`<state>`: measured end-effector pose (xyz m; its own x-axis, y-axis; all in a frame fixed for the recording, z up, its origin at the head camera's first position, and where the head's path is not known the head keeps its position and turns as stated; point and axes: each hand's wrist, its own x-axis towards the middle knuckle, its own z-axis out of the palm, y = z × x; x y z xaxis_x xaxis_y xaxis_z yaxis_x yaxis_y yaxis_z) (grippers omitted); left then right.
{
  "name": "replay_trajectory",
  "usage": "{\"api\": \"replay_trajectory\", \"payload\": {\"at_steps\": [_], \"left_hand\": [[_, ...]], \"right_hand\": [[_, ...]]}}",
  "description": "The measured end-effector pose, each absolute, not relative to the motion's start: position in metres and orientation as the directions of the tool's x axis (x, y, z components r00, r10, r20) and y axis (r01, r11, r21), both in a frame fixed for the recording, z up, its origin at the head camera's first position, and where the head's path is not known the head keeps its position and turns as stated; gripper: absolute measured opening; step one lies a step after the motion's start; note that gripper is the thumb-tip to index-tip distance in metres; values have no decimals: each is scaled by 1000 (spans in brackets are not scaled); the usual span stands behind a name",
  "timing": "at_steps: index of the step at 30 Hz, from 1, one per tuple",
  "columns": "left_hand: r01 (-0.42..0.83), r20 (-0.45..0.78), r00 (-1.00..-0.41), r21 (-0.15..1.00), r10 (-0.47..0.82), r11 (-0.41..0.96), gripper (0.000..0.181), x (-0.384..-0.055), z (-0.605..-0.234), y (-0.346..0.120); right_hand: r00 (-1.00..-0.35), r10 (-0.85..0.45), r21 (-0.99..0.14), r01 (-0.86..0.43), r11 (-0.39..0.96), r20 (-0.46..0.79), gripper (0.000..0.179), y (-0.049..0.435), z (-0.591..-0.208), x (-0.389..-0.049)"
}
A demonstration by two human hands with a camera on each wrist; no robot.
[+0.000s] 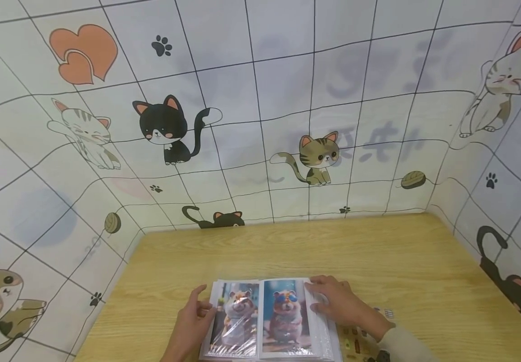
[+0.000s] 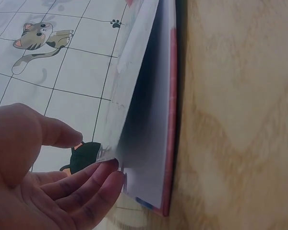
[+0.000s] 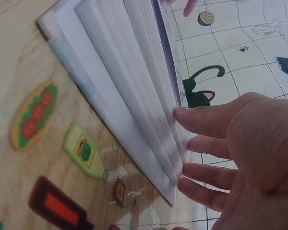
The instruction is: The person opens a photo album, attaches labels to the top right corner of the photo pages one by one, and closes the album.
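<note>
An open photo album lies on the table, with clear sleeves on both pages. The left page shows a hamster photo, the right a hamster photo with blue sunglasses. My left hand is at the album's left edge. In the left wrist view its fingertips touch the raised leaves' edge from beneath, thumb held apart, the reddish cover lying below. At the right side, my right hand touches the thick stack of page edges with thumb and fingertips, fingers fairly straight.
Right of the album, partly under the right forearm, lies a clear sticker sheet with food pictures, including a hot dog and a green bottle. The wooden table meets cat-printed sheeting behind and at both sides.
</note>
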<state>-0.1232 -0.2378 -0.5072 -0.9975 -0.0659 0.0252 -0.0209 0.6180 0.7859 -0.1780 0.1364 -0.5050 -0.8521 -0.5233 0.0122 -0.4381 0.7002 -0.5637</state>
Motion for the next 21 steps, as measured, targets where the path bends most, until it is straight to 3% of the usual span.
{"api": "replay_trajectory", "payload": {"at_steps": [9,21], "left_hand": [[-57,-8,-997,784,-82,618,63,-123,-504,-236],[-85,-28,-995,748,-96,658,59,-123,-499,-234]], "right_hand": [[-849,-528,-570,-434,698,0,53,137,-504,-179],[-784,-619,-575,-529,624,50,58,157,-502,-178]]}}
